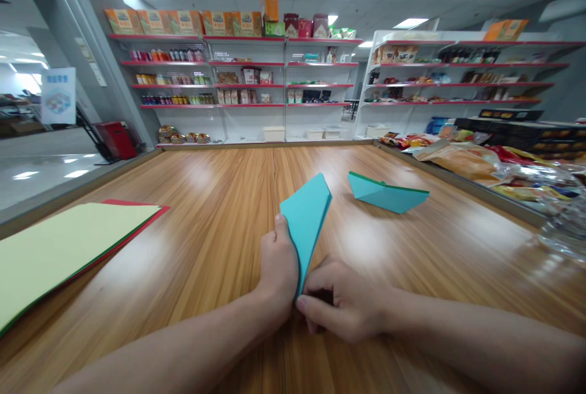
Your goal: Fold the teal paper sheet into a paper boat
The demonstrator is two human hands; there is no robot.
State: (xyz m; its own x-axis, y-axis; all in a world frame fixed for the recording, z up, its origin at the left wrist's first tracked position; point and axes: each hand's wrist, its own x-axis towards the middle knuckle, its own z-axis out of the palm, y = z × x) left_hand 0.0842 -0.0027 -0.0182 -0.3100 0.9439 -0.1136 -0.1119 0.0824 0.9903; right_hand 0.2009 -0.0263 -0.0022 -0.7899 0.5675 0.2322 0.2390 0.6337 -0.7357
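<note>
A teal sheet folded into a long pointed shape (307,214) lies on the wooden table (220,211) right in front of me. My left hand (278,267) is closed along its left edge and holds it. My right hand (341,297) pinches the near tip of the same folded paper, fingers curled under. A second folded paper shape (387,194), teal with a green edge, rests on the table farther off to the right, apart from both hands.
A stack of coloured sheets (64,244), yellow-green on top with red and green beneath, lies at the left. Snack packets (462,159) crowd the right edge of the table. Shop shelves (238,86) with goods stand behind.
</note>
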